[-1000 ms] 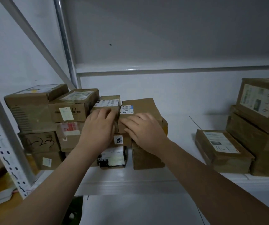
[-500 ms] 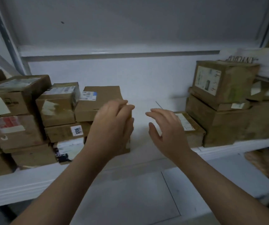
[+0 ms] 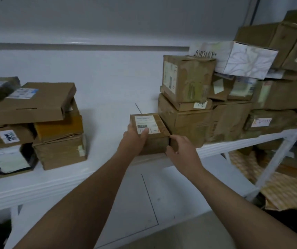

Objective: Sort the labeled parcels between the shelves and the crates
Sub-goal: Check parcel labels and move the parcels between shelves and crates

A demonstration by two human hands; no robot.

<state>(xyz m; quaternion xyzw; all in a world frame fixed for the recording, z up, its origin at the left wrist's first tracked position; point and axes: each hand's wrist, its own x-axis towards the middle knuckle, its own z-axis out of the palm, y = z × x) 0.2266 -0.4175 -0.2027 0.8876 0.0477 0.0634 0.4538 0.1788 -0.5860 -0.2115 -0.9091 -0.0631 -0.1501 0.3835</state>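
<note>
A small flat brown parcel with a white label and red handwriting lies at the front of the white shelf, just left of a parcel stack. My left hand grips its near left corner, thumb on the label. My right hand curls round its near right corner. Both forearms reach up from the bottom of the view.
A stack of labeled brown parcels fills the shelf's left side, one marked 1206. A taller pile of brown boxes and a white patterned box crowd the right. Bare shelf lies between the stacks. A lower shelf board sits below.
Both hands left the left stack and moved right across the shelf. They now hold the small parcel beside the right pile. The view has swung right.
</note>
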